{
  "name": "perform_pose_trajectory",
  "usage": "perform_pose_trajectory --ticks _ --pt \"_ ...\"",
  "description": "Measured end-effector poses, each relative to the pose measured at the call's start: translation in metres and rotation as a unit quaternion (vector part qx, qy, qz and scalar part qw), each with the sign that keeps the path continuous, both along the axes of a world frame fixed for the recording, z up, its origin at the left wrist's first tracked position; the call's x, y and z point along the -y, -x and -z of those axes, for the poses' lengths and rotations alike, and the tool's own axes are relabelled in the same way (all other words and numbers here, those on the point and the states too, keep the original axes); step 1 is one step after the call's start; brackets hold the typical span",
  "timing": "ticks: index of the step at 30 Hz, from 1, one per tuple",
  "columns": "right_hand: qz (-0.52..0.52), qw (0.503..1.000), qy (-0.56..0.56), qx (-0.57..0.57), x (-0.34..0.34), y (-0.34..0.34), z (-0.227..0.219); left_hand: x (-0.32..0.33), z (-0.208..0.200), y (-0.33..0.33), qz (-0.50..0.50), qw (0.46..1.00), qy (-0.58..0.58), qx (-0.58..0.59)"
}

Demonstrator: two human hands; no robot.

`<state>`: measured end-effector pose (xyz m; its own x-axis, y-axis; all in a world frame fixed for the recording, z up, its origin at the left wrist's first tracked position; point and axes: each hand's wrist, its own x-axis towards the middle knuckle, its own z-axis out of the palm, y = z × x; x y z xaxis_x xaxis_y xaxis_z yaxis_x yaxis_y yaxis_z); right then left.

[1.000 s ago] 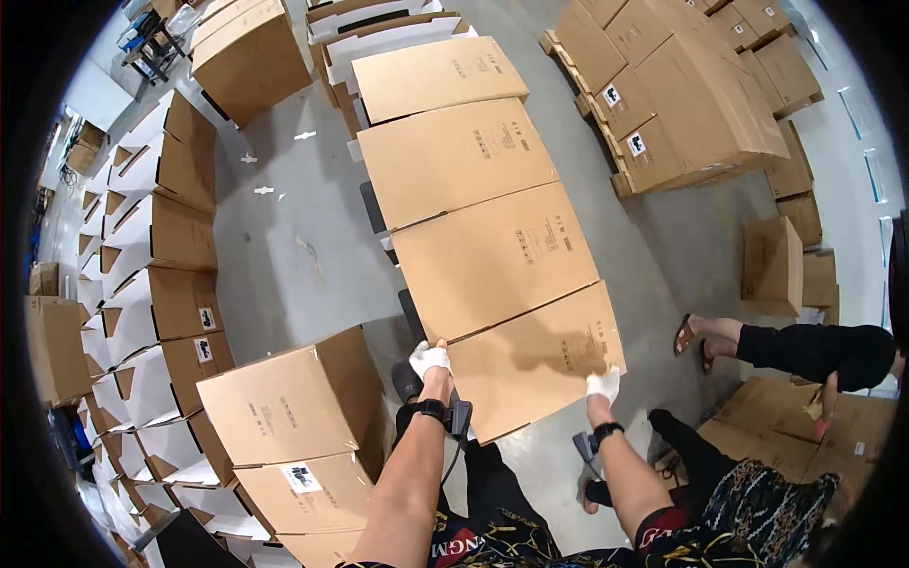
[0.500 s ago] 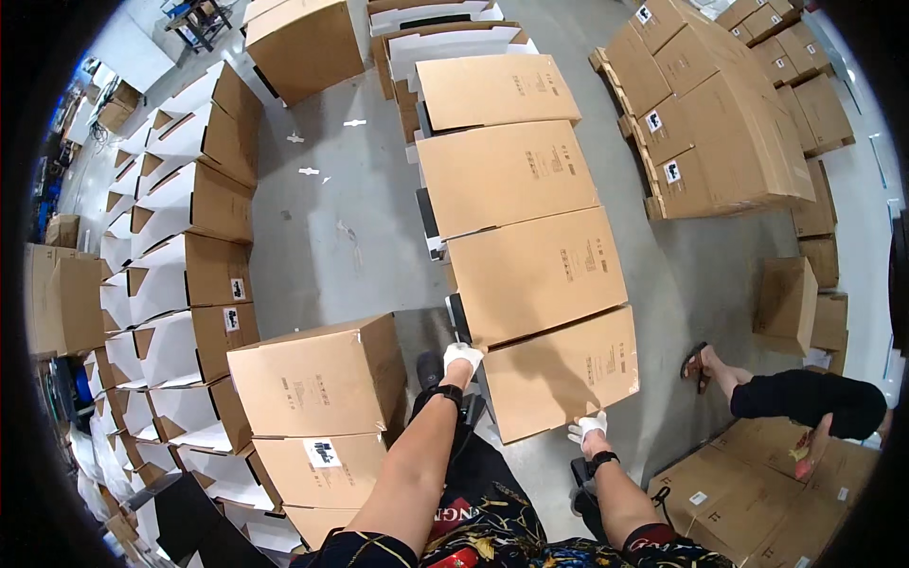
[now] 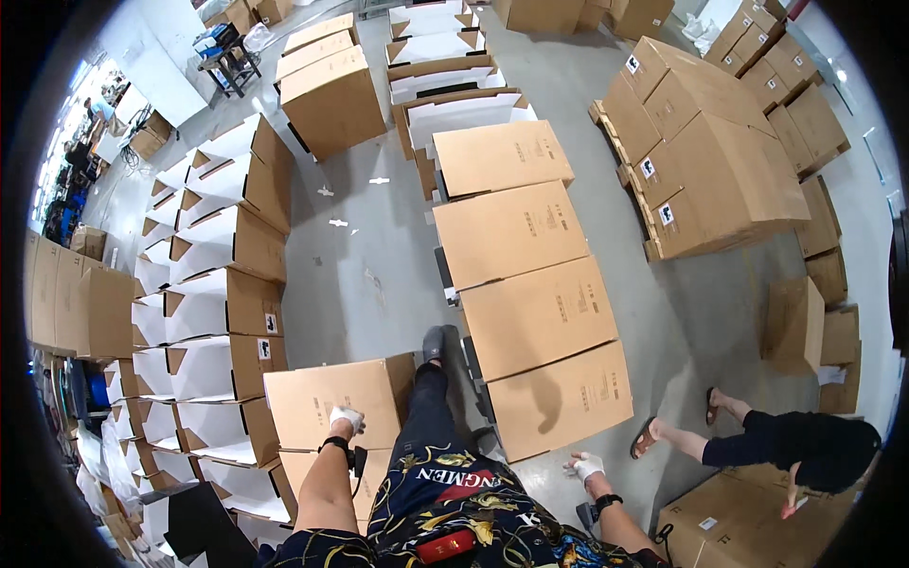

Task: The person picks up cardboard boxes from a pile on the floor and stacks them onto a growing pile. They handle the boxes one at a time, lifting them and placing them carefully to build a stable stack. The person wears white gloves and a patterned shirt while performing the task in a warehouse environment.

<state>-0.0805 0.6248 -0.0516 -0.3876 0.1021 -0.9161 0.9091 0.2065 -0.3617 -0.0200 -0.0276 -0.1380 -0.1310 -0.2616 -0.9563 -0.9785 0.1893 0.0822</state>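
Observation:
My left hand (image 3: 347,419), in a white glove, hangs over the brown carton (image 3: 308,402) at my left. It holds nothing that I can see, with its fingers loosely apart; contact with the carton cannot be judged. My right hand (image 3: 584,465), gloved in white too, is off the near end of the middle carton row, fingers spread and nothing in them. Nearest to it is the end carton (image 3: 559,402), its flat brown side facing up. Another carton (image 3: 540,317) adjoins it on the far side. Black wristbands sit on both my wrists.
Open cartons with white insides (image 3: 204,364) form a long row at the left. A loaded pallet (image 3: 653,232) stands at the far right. At right a person (image 3: 805,450) bends over cartons (image 3: 729,506). White scraps (image 3: 338,223) lie on the floor.
Both hands have left the end carton: the left swung left over the other carton, the right drew slightly back. One of my legs has stepped forward between the rows. The co-worker has shifted.

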Motion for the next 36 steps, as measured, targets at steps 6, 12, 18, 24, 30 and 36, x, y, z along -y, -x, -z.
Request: perform_pose_trajectory --ticks 6,12,18,24,30,36 --pt "0.146 0.989 -0.003 -0.008 -0.016 -0.019 0.033 0.051 -0.019 0.097 -0.056 0.998 0.007 0.017" --pt "0.062 0.998 0.016 0.024 0.058 0.073 -0.008 0.082 -0.062 0.261 -0.119 0.963 0.010 -0.242" --pt "0.005 0.996 0.063 -0.068 0.169 0.223 -0.034 0.109 -0.126 0.334 -0.127 0.926 0.013 -0.355" --pt "-0.003 0.989 0.091 -0.116 0.218 0.275 -0.043 0.148 -0.110 0.251 -0.166 0.945 -0.037 -0.278" --pt "0.034 0.992 0.107 -0.056 0.193 0.223 0.003 0.217 -0.100 0.190 -0.333 0.922 -0.028 -0.196" --pt "-0.056 0.998 0.032 -0.004 0.284 0.248 -0.008 0.296 -0.068 0.206 -0.262 0.952 -0.008 -0.158"
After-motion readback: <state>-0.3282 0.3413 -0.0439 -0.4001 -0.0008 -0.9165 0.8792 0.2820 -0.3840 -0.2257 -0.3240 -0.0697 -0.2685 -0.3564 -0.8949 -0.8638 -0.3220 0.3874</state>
